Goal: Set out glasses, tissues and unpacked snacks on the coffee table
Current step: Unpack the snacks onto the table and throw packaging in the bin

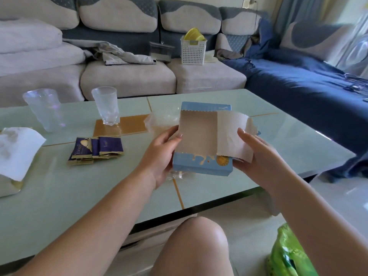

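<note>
A light blue snack box (201,164) with a torn-open perforated top and bare card interior was held above the worktop (278,136). Its left edge was gripped by the left hand (161,154); the peeled flap (233,134) was pinched by the right hand (256,156).

home living room; corner sofa (127,76) (clothes (119,53) strewn); glass coffee table (258,124)

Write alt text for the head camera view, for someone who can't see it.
Two hands, left hand and right hand, hold a torn-open blue snack box above a coffee table. On the table stand two glasses, with purple snack packets and tissues nearby.
</note>
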Tool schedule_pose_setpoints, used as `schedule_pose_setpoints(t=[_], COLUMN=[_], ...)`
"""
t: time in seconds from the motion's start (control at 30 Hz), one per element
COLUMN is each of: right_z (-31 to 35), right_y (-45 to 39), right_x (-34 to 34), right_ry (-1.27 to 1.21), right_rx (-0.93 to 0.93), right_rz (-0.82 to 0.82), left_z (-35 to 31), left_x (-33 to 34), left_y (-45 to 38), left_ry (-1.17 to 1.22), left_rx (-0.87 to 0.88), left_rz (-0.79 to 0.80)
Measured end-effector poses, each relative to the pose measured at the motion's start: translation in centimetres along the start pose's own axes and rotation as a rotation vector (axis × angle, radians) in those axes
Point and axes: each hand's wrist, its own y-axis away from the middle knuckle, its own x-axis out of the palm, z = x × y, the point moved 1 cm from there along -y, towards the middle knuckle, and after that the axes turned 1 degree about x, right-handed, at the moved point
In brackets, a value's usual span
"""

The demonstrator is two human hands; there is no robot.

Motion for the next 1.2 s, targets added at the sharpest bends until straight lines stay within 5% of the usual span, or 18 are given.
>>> schedule_pose_setpoints(t=[0.23,0.4,0.5,0.7,1.2], right_z=[2.5,2.6,2.8,3.1,1.6], right_y=[3.2,2.8,2.0,1.0,1.2], right_x=[-10.3,-12.4,-13.4,-13.4,-12.2], right_ry=[-0.614,0.11,0.444,0.452,0.34], right_rx=[0.174,-0.237,-0.335,-0.429,-0.522], right_rz=[0.202,-0.296,-0.438,-0.502,-0.471], left_z=[4.3,6.7,7.4,7.0,7.7], left_x=[11.1,17.7,19.7,19.9,18.5], left_y=[-1.4,-2.7,-3.2,-3.8,-3.5], left_ry=[-0.015,0.053,0.115,0.108,-0.03], left_rx=[0.028,-0.012,-0.005,0.099,0.341], left_rz=[0.074,0.133,0.164,0.273,0.199])
